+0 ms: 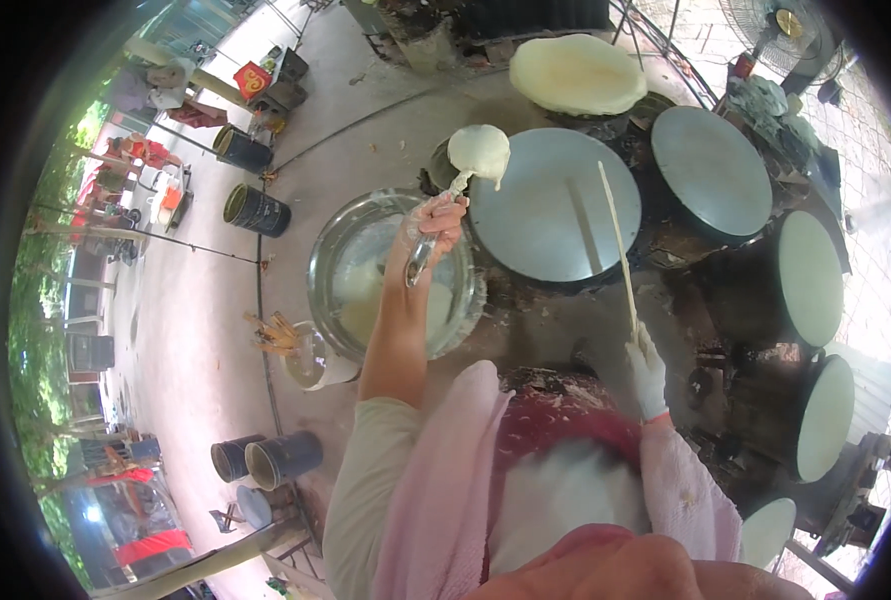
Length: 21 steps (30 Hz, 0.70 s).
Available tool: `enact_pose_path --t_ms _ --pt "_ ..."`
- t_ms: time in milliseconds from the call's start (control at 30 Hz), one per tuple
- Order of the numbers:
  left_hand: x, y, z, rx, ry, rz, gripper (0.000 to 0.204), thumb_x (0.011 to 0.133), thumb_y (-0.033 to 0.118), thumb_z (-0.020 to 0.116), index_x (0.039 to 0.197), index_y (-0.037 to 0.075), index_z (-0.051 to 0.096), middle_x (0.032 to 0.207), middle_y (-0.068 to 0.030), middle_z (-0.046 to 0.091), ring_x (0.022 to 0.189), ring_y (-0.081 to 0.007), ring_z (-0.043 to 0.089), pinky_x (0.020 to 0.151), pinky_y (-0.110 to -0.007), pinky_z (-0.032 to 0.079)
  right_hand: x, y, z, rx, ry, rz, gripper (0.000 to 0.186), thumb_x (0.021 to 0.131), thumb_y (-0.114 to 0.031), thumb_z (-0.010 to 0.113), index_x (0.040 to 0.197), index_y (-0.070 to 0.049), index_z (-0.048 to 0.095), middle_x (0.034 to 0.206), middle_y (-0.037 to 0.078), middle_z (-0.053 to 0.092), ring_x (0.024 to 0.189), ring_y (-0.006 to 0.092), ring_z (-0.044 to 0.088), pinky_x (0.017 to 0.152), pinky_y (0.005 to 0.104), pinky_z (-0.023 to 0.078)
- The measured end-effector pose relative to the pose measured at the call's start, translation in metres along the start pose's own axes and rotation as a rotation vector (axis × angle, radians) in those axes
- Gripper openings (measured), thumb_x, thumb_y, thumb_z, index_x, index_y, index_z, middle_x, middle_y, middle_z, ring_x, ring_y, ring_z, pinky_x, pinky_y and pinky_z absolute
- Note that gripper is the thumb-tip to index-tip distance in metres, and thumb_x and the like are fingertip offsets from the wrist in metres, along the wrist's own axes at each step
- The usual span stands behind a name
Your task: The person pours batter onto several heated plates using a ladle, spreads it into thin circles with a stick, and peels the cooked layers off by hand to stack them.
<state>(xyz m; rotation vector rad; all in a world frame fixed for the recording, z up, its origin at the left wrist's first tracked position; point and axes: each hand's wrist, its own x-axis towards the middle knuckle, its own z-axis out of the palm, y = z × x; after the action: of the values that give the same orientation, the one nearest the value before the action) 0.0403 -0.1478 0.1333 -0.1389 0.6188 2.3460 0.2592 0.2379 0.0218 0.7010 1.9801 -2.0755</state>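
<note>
My left hand [435,225], bare and smeared with white, grips the metal handle of a ladle [478,150] full of pale batter, which drips over its rim. It is above the right edge of a wide steel basin [330,270] holding pale liquid, beside the left edge of a round flat griddle [535,205]. My right hand [645,370], in a light glove, holds a long thin wooden stick [620,240] that reaches up over that griddle's right part.
A pale round sheet [577,72] covers the rear griddle. More griddles [710,170] curve round to my right. A white bucket [320,365] with wooden sticks stands left of the basin. Dark drums [255,210] stand on the left floor. A fan [785,25] is at back right.
</note>
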Motion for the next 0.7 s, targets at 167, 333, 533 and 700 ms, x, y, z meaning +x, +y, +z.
enact_pose_path --t_ms 167,333,533,700 --pt "0.089 -0.064 0.048 0.367 0.178 0.145 0.040 0.092 0.031 0.055 0.103 -0.007 0.054 0.060 0.0066 0.040 0.042 -0.0021 0.035 0.041 -0.019 0.028 0.075 -0.044 -0.037 -0.190 0.042 -0.211 0.053 0.089 -0.013 0.060 0.138 -0.004 0.040 0.132 0.003 0.051 0.109 0.0053 0.048 0.090 0.0190 0.039" --pt "0.200 -0.142 0.017 0.771 0.558 0.331 0.033 0.089 0.035 0.057 0.092 0.002 0.058 0.062 0.0029 0.047 0.046 -0.0086 0.041 0.044 -0.024 0.033 0.144 -0.070 -0.016 -0.794 0.110 -0.325 0.052 0.088 -0.034 0.054 0.137 -0.026 0.040 0.100 0.016 0.060 0.086 0.0353 0.061 0.076 0.0392 0.049" --pt "0.212 -0.172 -0.019 1.090 1.011 0.418 0.021 0.085 0.022 0.062 0.094 0.004 0.056 0.066 -0.0045 0.055 0.052 -0.0124 0.050 0.050 -0.028 0.043 0.166 -0.035 -0.004 -1.046 0.133 -0.144 0.047 0.089 -0.034 0.052 0.133 -0.022 0.044 0.083 0.013 0.058 0.071 0.0312 0.063 0.063 0.0437 0.049" --pt "0.143 -0.133 -0.038 1.471 0.900 1.005 0.019 0.091 0.011 0.049 0.108 0.002 0.050 0.071 -0.0022 0.050 0.051 -0.0071 0.047 0.046 -0.022 0.040 0.149 -0.092 0.049 -0.047 -0.095 0.417 0.039 0.086 -0.030 0.060 0.120 -0.011 0.058 0.075 0.000 0.059 0.062 0.0140 0.057 0.059 0.0274 0.047"
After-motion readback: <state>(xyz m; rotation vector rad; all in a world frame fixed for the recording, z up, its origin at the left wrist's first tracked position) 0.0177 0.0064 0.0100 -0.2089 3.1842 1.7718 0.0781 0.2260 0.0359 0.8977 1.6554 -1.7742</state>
